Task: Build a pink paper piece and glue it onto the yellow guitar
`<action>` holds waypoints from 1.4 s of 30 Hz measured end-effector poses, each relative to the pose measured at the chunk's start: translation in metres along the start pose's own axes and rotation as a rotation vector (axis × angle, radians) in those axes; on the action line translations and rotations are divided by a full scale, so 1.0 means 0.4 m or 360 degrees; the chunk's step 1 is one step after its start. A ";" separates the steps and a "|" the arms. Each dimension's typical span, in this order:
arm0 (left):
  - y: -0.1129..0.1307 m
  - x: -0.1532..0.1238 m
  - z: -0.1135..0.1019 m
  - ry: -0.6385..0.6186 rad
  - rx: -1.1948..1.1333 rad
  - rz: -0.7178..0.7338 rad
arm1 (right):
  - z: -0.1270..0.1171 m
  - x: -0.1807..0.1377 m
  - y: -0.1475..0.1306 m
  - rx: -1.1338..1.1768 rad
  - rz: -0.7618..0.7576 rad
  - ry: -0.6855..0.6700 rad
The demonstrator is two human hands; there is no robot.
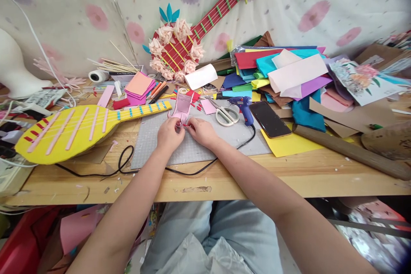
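Observation:
My left hand (169, 134) and my right hand (201, 131) meet over a grey cutting mat (192, 145). Both pinch the near edge of a small folded pink paper piece (181, 108), fingers curled and pressed together on it. The pink piece stands partly upright between the fingertips. A yellow paper guitar (77, 128) with pink strips lies just left of my left hand. White-handled scissors (225, 114) and a blue glue gun (244, 109) lie right of my right hand.
A black phone (269, 119) lies by yellow paper (289, 143). Piles of coloured paper (282, 72) fill the right. A red paper guitar (192, 38) with paper roses leans on the back cloth. A black cable (128, 167) loops along the table's front.

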State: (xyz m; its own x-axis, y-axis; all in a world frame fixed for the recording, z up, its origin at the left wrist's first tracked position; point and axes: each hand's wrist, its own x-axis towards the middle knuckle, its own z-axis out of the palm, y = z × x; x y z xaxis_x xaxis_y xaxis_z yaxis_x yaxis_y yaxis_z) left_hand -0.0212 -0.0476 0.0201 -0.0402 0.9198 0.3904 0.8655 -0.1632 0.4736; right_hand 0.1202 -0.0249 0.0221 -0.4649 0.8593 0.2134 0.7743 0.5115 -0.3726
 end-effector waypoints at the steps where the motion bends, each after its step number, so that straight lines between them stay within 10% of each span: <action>1: 0.002 0.000 0.003 0.0006 -0.0001 -0.0019 | 0.001 0.001 -0.002 -0.0003 0.0003 -0.0010; 25: 0.004 0.005 0.008 -0.0023 -0.0266 -0.0237 | 0.007 0.007 -0.017 -0.0142 0.0119 -0.0103; 32: -0.039 0.027 0.004 0.0434 -0.0307 -0.0428 | 0.005 0.001 -0.015 -0.0114 0.0032 -0.0047; 42: -0.062 0.075 0.012 0.0114 -0.0379 -0.0705 | -0.002 0.007 -0.032 -0.0073 0.0157 -0.0044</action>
State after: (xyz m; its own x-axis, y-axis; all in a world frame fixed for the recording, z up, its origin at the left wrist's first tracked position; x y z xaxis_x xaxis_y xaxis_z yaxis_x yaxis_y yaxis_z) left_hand -0.0412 -0.0141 0.0162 -0.4191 0.8936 0.1605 0.6202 0.1527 0.7694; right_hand 0.1091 -0.0291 0.0282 -0.3966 0.9053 0.1523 0.8356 0.4247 -0.3486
